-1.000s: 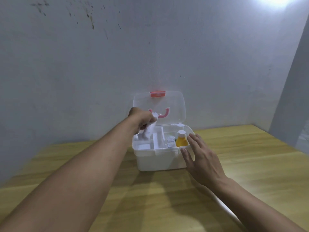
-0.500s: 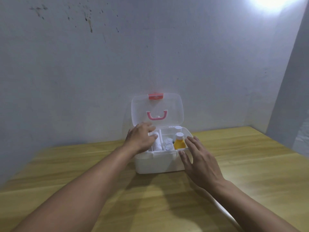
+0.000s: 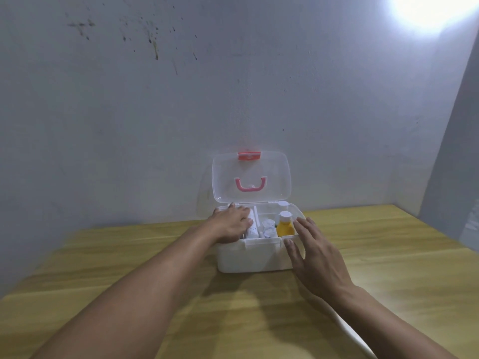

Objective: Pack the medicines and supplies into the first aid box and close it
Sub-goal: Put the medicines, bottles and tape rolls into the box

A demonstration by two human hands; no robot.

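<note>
Left hand [image 3: 231,225] (flat) inside box [image 3: 248,257].

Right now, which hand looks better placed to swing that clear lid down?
Probably the left hand: it lies flat inside the first aid box, just below the upright lid. The right hand braces the box's front right corner.

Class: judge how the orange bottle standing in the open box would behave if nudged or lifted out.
The orange bottle stands upright and looks taller than wide, so a nudge might tip it, though the box walls beside it would likely catch it. Being small and apparently plastic, it is probably light and rigid. Its smooth sides could be slightly slippery.
</note>
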